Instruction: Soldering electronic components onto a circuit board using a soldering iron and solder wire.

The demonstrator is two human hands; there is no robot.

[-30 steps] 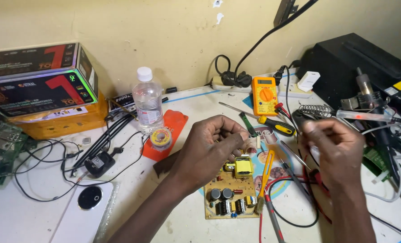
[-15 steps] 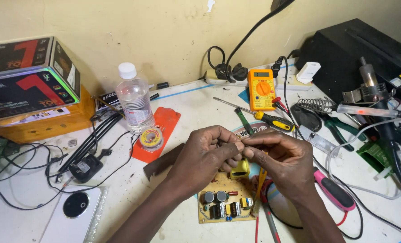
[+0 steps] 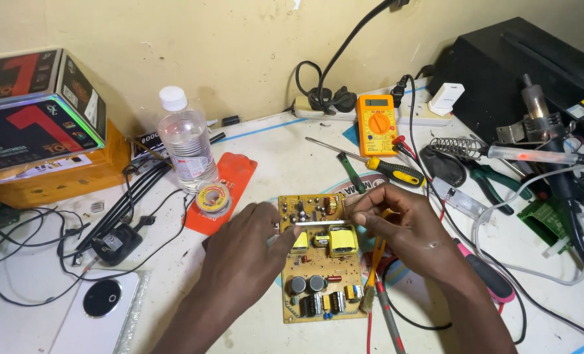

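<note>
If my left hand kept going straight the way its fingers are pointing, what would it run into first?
The left hand points right, across the yellow circuit board. It would probably first meet the right hand, whose fingertips face it over the board. Depth is unclear, so the yellow transformer below could come first.

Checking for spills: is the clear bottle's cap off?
No, the white cap sits on top of the upright clear bottle.

We can't tell what the right hand (image 3: 403, 226) pinches; its fingers hide it. The left hand (image 3: 252, 246) covers the board (image 3: 319, 259)'s left edge. Boxes (image 3: 33, 111) and black case (image 3: 528, 72) run off frame.
</note>
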